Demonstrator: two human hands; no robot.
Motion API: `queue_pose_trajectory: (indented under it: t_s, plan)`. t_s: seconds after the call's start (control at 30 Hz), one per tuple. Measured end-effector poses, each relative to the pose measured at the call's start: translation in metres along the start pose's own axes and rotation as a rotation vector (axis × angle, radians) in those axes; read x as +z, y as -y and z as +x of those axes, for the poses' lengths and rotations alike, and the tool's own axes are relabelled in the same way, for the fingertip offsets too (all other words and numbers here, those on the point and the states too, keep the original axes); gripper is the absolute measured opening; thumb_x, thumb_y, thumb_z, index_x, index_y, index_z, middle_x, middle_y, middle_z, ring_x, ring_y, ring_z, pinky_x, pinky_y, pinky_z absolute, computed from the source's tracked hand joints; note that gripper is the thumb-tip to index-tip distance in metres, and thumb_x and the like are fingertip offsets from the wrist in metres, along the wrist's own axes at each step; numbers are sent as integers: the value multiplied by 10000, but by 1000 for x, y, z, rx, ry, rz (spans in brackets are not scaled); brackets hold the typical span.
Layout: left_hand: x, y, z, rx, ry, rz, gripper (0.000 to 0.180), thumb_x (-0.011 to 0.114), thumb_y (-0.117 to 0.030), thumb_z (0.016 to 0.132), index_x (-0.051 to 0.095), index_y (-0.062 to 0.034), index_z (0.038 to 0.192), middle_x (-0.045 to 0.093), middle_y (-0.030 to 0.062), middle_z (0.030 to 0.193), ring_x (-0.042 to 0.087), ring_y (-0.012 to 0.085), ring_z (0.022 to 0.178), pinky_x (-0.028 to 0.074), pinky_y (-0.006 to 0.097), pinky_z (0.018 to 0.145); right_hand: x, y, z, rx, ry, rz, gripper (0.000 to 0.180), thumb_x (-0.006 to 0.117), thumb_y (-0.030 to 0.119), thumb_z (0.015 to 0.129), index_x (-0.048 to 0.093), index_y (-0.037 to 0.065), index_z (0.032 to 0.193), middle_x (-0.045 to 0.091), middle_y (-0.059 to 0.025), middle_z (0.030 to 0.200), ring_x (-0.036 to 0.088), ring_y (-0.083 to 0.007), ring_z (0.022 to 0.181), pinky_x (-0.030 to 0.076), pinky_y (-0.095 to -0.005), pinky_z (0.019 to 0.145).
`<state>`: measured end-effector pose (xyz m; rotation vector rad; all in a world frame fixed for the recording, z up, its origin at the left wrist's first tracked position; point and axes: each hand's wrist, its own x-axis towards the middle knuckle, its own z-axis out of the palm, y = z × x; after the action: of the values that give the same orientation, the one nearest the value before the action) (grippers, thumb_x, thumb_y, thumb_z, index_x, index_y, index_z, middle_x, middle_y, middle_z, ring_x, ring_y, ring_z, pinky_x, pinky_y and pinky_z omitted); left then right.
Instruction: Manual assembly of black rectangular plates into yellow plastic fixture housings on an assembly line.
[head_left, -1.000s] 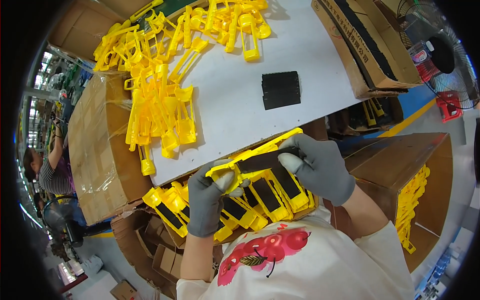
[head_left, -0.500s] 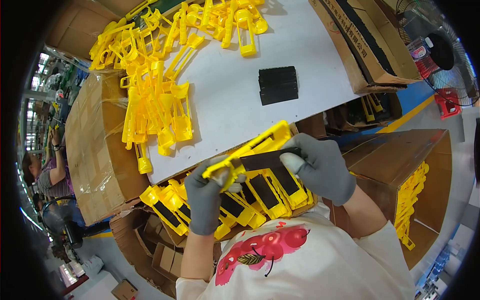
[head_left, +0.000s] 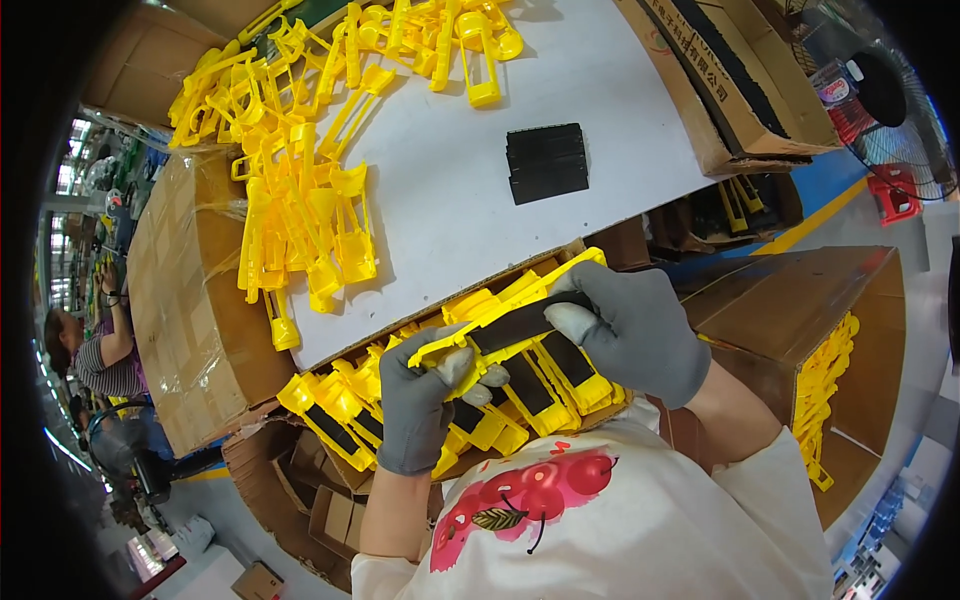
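Observation:
A yellow plastic frame (head_left: 530, 290) is held up in front of me, slanting from lower left to upper right. Its left end is gripped by my grey-gloved left hand (head_left: 418, 400), the thumb over the edge. A black strip (head_left: 512, 326) lies lengthwise along the frame's opening. My right hand (head_left: 640, 330), also gloved, is closed on the strip's right end, its thumb pressing there against the frame. Whether the strip is fully seated cannot be made out. Just below the hands, several yellow frames with black strips (head_left: 526, 383) lie side by side in an open carton.
A pile of bare yellow frames (head_left: 310, 210) covers the white table's (head_left: 430, 200) left side. A stack of black strips (head_left: 547, 163) lies on it. Cartons stand left (head_left: 190, 300) and right (head_left: 800, 290), the right one holding yellow parts. Another person (head_left: 105, 350) is at far left.
The black strip has gone from sticking out at an angle to lying along the yellow frame's opening. My right hand has moved slightly left with it, and the frame has turned more face-up.

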<state>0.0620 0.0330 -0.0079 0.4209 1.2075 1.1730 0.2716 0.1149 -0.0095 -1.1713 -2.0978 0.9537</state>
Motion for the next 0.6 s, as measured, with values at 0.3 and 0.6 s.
queue_pose_trajectory:
  t_s: [0.3, 0.6]
  plan:
    - [5, -20, 0, 70, -26, 276, 212, 643, 26, 840, 639, 67, 1048, 665, 114, 832, 686, 194, 663, 522, 224, 530, -17, 8, 14, -129, -239, -287, 561, 830, 313, 697, 610, 93, 1164, 605, -107, 702, 619, -244, 640, 513, -320, 627]
    - [17, -14, -3, -151, 43, 467, 130, 647, 43, 830, 660, 37, 960, 662, 73, 780, 638, 104, 592, 495, 198, 482, 9, -13, -64, 178, 96, -83, 288, 761, 336, 785, 677, 69, 851, 624, -104, 654, 616, -255, 549, 463, -316, 498]
